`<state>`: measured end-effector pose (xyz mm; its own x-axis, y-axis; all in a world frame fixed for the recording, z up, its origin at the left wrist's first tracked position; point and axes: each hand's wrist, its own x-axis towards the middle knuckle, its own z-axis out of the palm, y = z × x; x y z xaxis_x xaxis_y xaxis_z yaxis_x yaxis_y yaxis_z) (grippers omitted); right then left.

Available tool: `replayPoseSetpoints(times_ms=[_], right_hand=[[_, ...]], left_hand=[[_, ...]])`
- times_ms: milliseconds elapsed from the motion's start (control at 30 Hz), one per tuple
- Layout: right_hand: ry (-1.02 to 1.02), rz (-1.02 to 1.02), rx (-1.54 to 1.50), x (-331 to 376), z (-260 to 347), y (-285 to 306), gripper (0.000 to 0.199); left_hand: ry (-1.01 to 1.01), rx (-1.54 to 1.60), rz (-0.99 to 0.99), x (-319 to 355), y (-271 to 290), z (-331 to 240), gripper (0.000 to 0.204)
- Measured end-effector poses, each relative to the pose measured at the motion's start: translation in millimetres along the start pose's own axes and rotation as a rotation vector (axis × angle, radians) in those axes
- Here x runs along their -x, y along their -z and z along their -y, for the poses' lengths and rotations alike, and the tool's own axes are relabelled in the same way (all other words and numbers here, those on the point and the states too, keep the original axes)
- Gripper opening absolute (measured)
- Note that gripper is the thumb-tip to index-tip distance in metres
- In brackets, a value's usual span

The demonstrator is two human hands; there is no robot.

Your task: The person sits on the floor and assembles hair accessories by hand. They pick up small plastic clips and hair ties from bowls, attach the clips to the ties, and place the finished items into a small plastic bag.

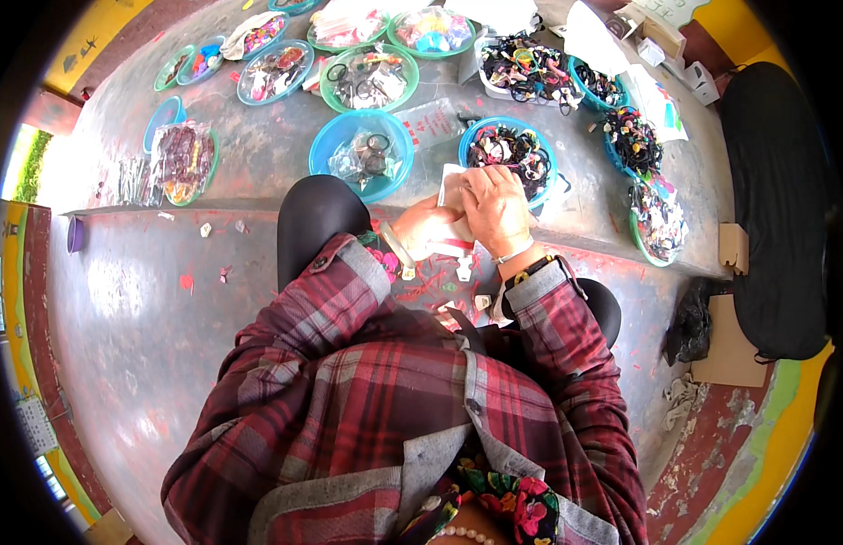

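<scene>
Over my lap, my left hand [421, 225] and my right hand [497, 211] are both closed on a small white packet [451, 189] with a red strip near its lower end. My right fingers bend over its upper part and hide some of it; my left thumb and fingers pinch its side. Just beyond my right hand stands a blue bowl [547, 193] of dark and coloured hair ties [508, 150]. To the left of it, a second blue bowl [323, 150] contains clear plastic bags [362, 156] with dark hair ties.
Green and blue bowls of small goods, such as a green bowl [326, 91], cover the raised grey ledge [258, 173]. A white tub [499, 89] heaped with hair ties is at the back. Red scraps litter the floor below my hands. A black bag [689, 322] lies at right.
</scene>
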<state>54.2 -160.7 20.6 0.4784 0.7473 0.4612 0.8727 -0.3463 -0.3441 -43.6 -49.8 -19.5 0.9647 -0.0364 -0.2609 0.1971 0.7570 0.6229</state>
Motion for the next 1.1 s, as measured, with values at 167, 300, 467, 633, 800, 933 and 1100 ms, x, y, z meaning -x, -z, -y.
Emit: replayPoseSetpoints(times_ms=[167,300,467,633,800,933,1100], right_hand=[[-0.168,-0.011,-0.280,2,-4,-6,0.011],[-0.280,-0.004,-0.361,3,-9,-5,0.010],[-0.175,0.016,-0.283,2,-12,-2,0.009],[-0.299,0.063,-0.366,3,-15,-1,0.010],[-0.141,0.015,-0.225,0,-19,2,0.010],[-0.157,0.153,-0.224,-3,-18,10,0.011],[-0.135,0.356,-0.307,0,-17,17,0.014]], left_hand=[[0.009,0.016,-0.006,-2,8,5,0.030],[0.035,0.012,0.027,-7,10,8,0.033],[0.043,-0.025,0.096,-12,21,13,0.039],[0.073,-0.066,0.136,-9,16,8,0.043],[0.113,-0.006,0.199,-10,19,8,0.046],[0.119,-0.038,0.158,-9,22,10,0.046],[0.166,-0.123,0.144,-7,20,11,0.043]])
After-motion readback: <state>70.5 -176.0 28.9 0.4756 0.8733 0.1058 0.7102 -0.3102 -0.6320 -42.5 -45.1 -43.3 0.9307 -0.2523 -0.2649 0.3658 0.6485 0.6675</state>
